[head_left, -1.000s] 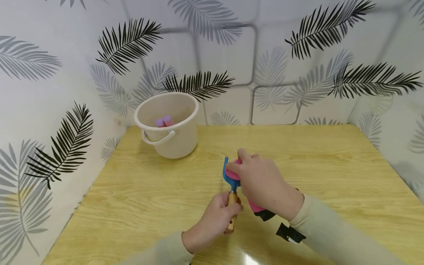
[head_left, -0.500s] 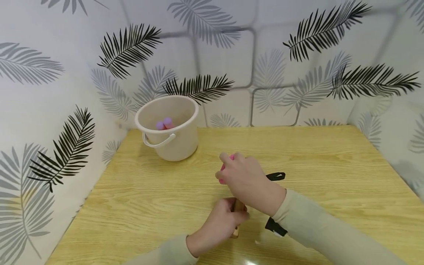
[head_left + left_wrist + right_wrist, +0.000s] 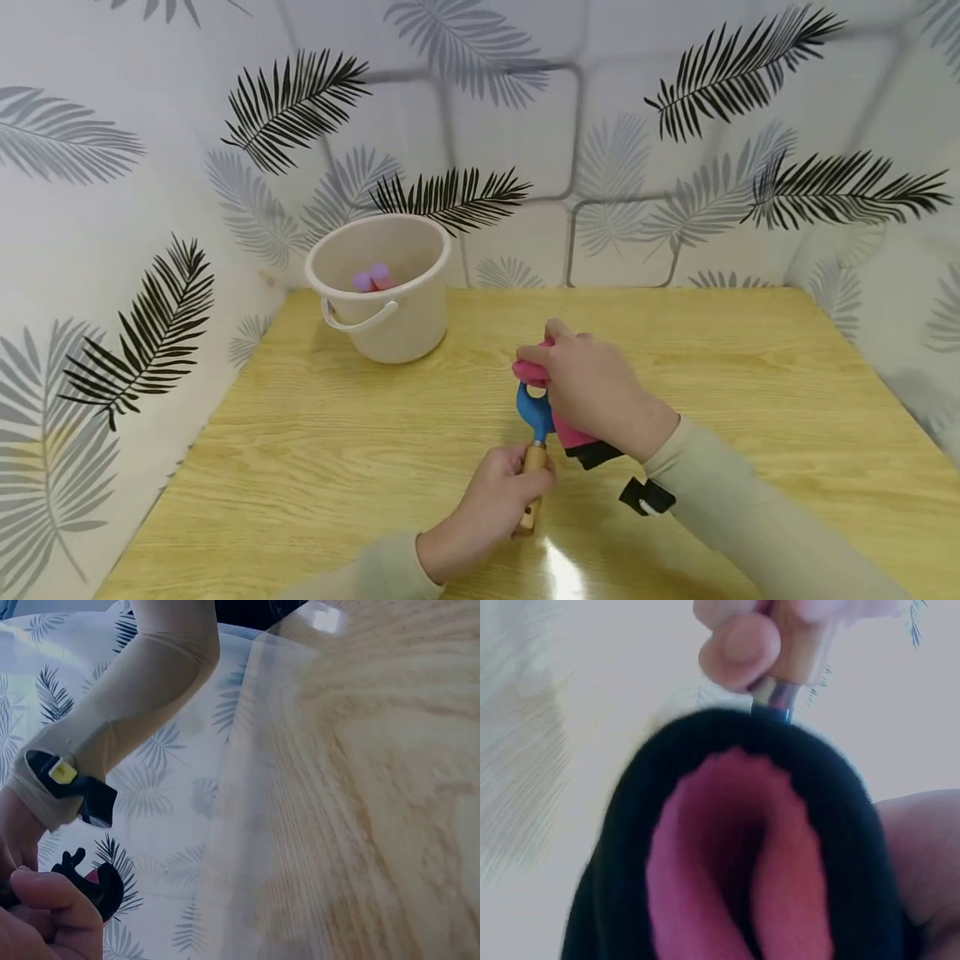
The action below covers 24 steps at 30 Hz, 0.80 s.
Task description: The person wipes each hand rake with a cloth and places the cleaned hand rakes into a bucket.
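Note:
My left hand [image 3: 491, 508] grips the wooden handle of a small hand tool [image 3: 534, 467], with the thumb across the handle. Its blue metal head points away from me and looks forked. My right hand [image 3: 596, 392] holds a pink mitt-like cloth [image 3: 531, 371] with a black-edged cuff, pressed around the upper part of the blue head. In the right wrist view the cuff [image 3: 735, 727] gapes toward the camera, pink inside, overlapping the tool's metal neck. The tips of the blue head are hidden behind the cloth. My left thumb [image 3: 56, 892] shows at the left wrist view's lower left.
A cream bucket [image 3: 405, 325] with a white handle stands at the back left of the wooden table [image 3: 337, 467]. Inside it are small pink and lilac items [image 3: 375, 279]. A leaf-patterned wall covering [image 3: 510, 125] rises behind the table and along both sides.
My right hand slid with the pink cloth down over the blue head toward the handle, then back up and outward, baring the lower head again. The left hand keeps its grip on the handle.

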Each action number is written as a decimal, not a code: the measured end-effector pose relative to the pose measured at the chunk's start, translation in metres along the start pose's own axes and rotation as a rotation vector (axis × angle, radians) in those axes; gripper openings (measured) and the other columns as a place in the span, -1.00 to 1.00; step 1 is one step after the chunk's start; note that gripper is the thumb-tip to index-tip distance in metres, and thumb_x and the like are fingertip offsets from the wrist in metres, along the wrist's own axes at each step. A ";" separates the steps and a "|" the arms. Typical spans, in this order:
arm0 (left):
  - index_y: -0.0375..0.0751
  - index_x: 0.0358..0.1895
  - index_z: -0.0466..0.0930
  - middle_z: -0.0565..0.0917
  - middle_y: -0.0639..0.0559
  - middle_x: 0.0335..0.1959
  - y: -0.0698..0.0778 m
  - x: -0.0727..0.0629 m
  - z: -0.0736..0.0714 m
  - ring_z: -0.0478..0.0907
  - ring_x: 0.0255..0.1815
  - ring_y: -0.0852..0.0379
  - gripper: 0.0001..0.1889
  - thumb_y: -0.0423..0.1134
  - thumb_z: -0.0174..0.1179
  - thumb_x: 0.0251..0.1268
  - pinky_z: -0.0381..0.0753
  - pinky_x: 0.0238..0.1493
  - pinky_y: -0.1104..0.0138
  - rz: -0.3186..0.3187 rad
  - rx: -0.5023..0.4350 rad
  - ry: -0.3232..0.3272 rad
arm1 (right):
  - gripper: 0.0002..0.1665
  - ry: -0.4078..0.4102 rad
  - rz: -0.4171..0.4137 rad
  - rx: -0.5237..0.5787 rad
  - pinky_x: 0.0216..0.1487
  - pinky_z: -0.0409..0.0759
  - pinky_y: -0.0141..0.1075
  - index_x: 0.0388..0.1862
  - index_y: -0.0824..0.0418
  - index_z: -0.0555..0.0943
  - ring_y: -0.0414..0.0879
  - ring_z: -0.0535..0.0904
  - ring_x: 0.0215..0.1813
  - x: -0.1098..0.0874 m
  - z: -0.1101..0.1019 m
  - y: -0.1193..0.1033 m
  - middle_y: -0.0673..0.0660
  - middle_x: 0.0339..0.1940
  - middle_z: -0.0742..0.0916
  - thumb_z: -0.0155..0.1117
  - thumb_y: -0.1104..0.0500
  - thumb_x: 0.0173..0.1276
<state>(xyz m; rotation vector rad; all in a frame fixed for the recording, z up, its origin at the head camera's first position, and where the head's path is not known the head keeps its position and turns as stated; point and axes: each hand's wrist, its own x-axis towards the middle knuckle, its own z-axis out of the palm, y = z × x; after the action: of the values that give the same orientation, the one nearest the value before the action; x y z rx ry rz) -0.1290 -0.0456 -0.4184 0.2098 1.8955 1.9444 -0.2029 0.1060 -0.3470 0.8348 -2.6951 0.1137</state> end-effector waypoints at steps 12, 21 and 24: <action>-0.26 -0.27 0.45 0.35 0.11 -0.67 0.003 0.004 -0.005 0.25 -0.80 0.24 -0.89 -0.28 0.11 0.32 0.21 -0.78 0.46 -0.017 -0.124 0.064 | -0.43 -0.013 0.005 0.201 -0.58 0.47 -0.37 0.05 -0.05 0.71 -0.13 0.45 -0.53 -0.035 -0.008 -0.008 0.11 -0.19 0.59 0.37 0.40 0.06; -0.28 -0.22 0.39 0.36 0.11 -0.67 0.006 0.001 -0.005 0.27 -0.83 0.27 -0.92 -0.32 0.04 0.36 0.21 -0.79 0.47 0.017 -0.257 0.023 | -0.55 0.077 0.151 0.237 -0.58 0.54 -0.34 0.21 0.08 0.60 -0.10 0.47 -0.57 -0.032 0.011 0.014 0.20 -0.21 0.57 0.36 0.21 0.34; -0.25 -0.25 0.38 0.38 0.12 -0.69 0.007 0.002 -0.006 0.28 -0.83 0.28 -0.92 -0.31 0.02 0.40 0.22 -0.79 0.48 0.014 -0.302 0.020 | -0.50 0.084 0.136 0.273 -0.54 0.59 -0.35 0.26 0.10 0.57 -0.10 0.49 -0.53 -0.037 0.014 0.011 0.21 -0.19 0.56 0.38 0.20 0.33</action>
<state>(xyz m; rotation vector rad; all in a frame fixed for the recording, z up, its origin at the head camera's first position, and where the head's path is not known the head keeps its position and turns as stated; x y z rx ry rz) -0.1340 -0.0501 -0.4126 0.1152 1.5882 2.2164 -0.1846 0.1329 -0.3719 0.7012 -2.6911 0.5454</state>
